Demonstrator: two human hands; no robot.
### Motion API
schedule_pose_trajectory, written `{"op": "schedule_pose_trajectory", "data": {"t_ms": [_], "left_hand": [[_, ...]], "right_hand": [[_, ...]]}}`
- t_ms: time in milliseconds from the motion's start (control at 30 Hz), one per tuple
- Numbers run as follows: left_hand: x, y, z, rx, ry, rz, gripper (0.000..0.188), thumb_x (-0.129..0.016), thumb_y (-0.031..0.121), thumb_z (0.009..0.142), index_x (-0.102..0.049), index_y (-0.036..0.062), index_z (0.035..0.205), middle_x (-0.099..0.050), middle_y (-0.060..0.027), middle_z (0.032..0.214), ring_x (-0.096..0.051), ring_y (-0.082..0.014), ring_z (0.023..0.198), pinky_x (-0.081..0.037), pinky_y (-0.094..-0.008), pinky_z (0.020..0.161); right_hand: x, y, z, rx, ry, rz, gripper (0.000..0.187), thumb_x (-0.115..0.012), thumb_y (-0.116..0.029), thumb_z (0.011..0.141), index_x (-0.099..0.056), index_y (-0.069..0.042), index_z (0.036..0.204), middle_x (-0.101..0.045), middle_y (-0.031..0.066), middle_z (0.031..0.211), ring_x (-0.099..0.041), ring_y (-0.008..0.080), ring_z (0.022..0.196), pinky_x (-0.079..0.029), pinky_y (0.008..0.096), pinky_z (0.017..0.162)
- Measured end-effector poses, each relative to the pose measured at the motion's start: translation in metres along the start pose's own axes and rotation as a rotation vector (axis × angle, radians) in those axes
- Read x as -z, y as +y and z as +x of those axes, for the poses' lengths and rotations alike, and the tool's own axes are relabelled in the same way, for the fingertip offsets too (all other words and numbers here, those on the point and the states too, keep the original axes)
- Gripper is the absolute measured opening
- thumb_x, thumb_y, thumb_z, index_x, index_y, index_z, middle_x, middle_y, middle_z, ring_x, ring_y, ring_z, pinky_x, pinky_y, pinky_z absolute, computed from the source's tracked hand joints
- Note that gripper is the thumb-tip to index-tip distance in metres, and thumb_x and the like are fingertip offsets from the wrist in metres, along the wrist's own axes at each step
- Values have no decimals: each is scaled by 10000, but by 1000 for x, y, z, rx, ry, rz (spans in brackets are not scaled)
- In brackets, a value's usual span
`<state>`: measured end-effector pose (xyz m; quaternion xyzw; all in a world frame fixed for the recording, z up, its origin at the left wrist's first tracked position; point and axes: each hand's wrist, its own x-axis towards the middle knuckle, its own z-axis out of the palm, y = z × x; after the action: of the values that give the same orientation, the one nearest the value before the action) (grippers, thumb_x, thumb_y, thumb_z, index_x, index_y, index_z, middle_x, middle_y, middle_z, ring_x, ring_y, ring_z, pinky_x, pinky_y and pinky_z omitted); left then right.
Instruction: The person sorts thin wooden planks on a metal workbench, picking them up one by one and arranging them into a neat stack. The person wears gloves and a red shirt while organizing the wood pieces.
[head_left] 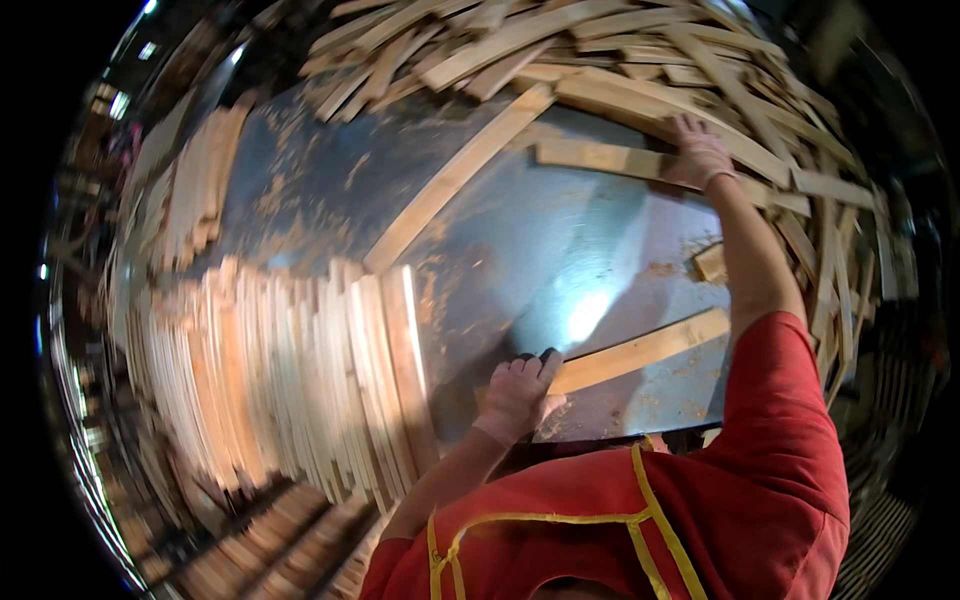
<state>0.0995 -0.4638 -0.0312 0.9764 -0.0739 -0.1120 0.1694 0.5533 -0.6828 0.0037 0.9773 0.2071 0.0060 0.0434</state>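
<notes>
My left hand (518,395) is closed around the left end of a short wooden slat (645,352) near the front edge of the dark tabletop. Something dark covers the tip of one or two of its fingers. My right arm stretches to the far right, where my right hand (700,155) lies with spread fingers over a wooden slat (600,157) at the edge of a heap. Its fingertips reach a thicker board (640,108) just behind. A long loose slat (460,175) lies slantwise across the table's middle.
A large jumbled heap of slats (510,40) fills the far side and right. At left, slats stand in a tight row (290,370), with another stack (205,180) behind. A small wood block (711,262) lies near my right forearm. Sawdust and shavings dot the metal-like tabletop (490,250).
</notes>
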Motion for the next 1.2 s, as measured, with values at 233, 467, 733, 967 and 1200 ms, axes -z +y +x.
{"op": "schedule_pose_trajectory", "data": {"t_ms": [233,467,733,967,1200], "left_hand": [[-48,-17,-154,808,219,-1169,668,-720,374,984,-540,36,1532,-699,-241,1275,-671,-383,1211,-513,-430,1064],[-22,-23,-185,611,157,-455,640,-664,437,982,-559,51,1481,-616,-167,1419,-583,-322,1335,-442,-450,1155],[-19,-83,-284,534,161,260,585,-622,265,925,-517,95,1475,-518,-130,1466,-468,-351,1393,-386,-544,1125],[14,-94,-247,648,553,-21,647,-694,269,852,-575,54,1451,-538,-181,1473,-486,-395,1385,-386,-566,1143],[-1,-123,-219,579,533,147,640,-732,206,766,-598,79,1379,-531,-168,1437,-483,-393,1359,-370,-563,1157]], "right_hand": [[-23,-71,-67,366,-89,-89,867,-895,-317,707,-534,-132,1474,-562,144,1451,-526,396,1351,-479,519,1076],[-30,-309,-270,130,-1032,1233,700,-727,-316,979,-402,-103,1561,-773,205,1150,-746,358,1046,-575,475,900],[-18,-383,-308,76,-917,1062,679,-724,-311,939,-461,-106,1531,-780,164,1039,-745,255,923,-570,415,826],[-47,-454,-309,583,-811,1069,581,-730,-260,950,-549,-54,1462,-754,190,1197,-726,271,1043,-564,390,935],[-5,-397,-117,459,-197,518,745,-768,-304,892,-490,-59,1538,-719,185,1297,-674,367,1215,-540,414,1018]]}}
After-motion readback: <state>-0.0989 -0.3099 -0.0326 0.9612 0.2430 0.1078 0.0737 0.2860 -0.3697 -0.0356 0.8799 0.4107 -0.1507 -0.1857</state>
